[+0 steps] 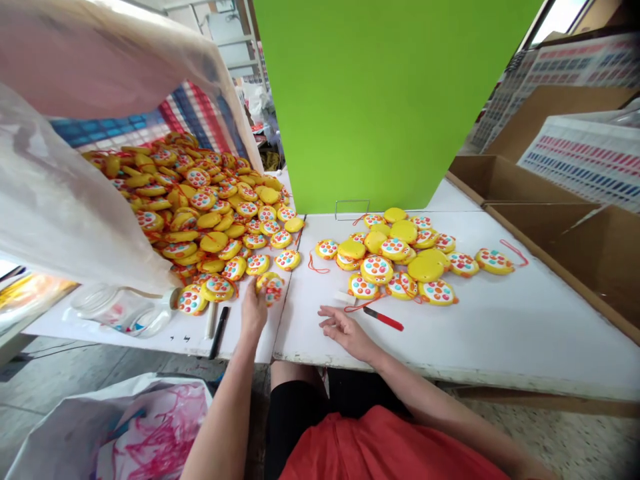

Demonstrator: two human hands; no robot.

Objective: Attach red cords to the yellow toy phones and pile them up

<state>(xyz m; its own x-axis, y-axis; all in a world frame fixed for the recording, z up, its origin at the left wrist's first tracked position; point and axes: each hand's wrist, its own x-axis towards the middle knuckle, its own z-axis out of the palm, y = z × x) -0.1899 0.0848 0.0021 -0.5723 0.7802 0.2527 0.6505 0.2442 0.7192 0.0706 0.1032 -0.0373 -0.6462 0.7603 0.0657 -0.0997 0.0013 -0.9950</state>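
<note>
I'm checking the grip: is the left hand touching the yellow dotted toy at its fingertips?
Touching. The head view shows the left hand gripping the yellow dotted toy by its left edge.

this looked like a small workshop or packing room, for dozens of near-identical yellow trinkets [209, 220] spilled from a large plastic-lined sack [120, 63] onto a long white worktable [500, 340], where a second pile [395, 249] of the same kind lay. a slim red tool [390, 321] and a black pen-like one [219, 333] rested near the front edge, and open cardboard boxes [545, 240] stood along the right end. below, a white bag [55, 427] of pink stringy material [167, 427] sat on a worn grey floor [75, 373].
</note>
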